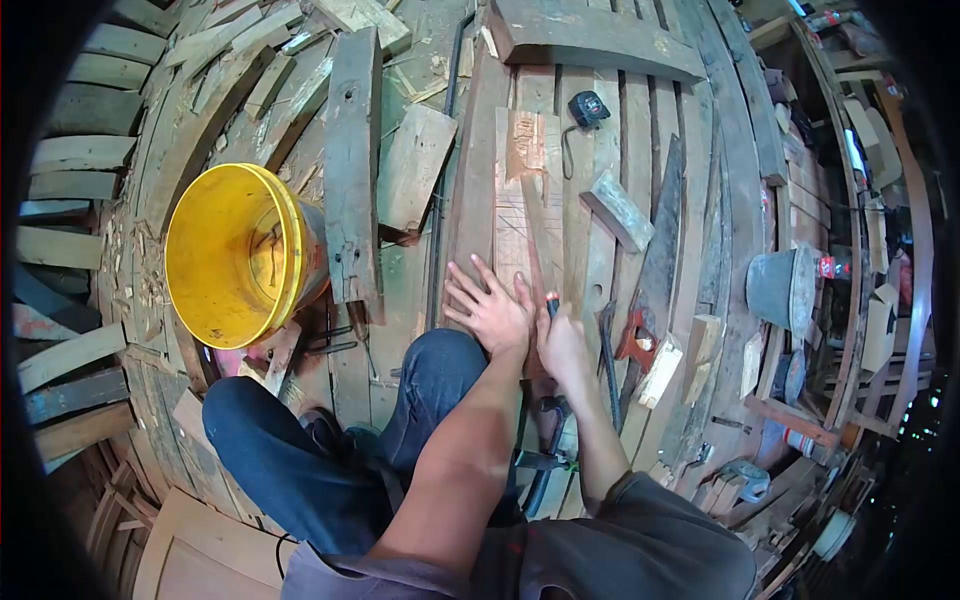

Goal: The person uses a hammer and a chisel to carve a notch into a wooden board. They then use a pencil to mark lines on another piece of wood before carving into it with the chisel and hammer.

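Observation:
My left hand (490,308) lies flat with spread fingers on a light wooden board (513,235) marked with pencil lines. Beside it, my right hand (565,346) is closed around a slim dark handle with an orange end (552,299); the rest of this tool is hidden. A rough, chipped-out patch shows at the board's far end. To the right of my hands lies a handsaw (638,338) with an orange-red handle. A wooden block (618,211) and a black tape measure (588,109) rest farther up. Near my right forearm lies a hammer (540,461).
A yellow bucket (225,258) lies tilted at the left, near a thick plank (352,165). A heavy beam (600,45) crosses the far end. Wood scraps and chips litter the left floor. A grey bucket (780,288) stands at the right.

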Demonstrator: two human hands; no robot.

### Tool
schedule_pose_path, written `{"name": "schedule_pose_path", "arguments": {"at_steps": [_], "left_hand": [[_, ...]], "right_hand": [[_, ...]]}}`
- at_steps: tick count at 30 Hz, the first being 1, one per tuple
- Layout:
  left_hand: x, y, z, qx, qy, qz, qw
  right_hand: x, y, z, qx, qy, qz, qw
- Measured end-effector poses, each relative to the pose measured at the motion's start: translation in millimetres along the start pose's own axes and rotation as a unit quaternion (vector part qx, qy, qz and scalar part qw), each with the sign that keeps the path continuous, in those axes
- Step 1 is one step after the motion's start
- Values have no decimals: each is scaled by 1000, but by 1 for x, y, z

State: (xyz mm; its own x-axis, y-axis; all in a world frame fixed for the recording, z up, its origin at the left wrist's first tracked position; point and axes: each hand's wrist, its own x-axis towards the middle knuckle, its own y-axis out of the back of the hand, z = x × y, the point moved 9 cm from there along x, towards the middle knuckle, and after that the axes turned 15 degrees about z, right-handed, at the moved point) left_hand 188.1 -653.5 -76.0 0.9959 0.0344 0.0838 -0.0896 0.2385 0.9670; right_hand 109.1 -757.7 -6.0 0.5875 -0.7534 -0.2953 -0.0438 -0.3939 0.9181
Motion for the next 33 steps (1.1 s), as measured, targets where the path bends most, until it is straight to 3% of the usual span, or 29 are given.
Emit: {"name": "schedule_pose_path", "arguments": {"at_steps": [6, 9, 10, 15, 23, 26, 29, 33], "left_hand": [[1, -1, 0, 9, -9, 20, 1000], [4, -5, 0, 36, -32, -46, 998], [5, -8, -1, 36, -48, -33, 998], [-2, -11, -6, 29, -39, -21, 999], [3, -23, -5, 9, -20, -38, 999], [7, -2, 2, -8, -24, -35, 999], [7, -1, 1, -17, -22, -26, 999], [9, -1, 3, -20, -22, -30, 999]], "right_hand": [[36, -10, -18, 16, -14, 10, 1000], [40, -32, -6, -13, 3, -29, 999], [42, -30, -4, 4, 15, 49, 999], [23, -25, -6, -17, 25, -12, 999], [43, -20, -26, -59, 66, 15, 996], [5, 3, -10, -58, 76, 53, 994], [-23, -2, 11, -72, 51, -3, 996], [15, -5, -9, -64, 103, 72, 990]]}}
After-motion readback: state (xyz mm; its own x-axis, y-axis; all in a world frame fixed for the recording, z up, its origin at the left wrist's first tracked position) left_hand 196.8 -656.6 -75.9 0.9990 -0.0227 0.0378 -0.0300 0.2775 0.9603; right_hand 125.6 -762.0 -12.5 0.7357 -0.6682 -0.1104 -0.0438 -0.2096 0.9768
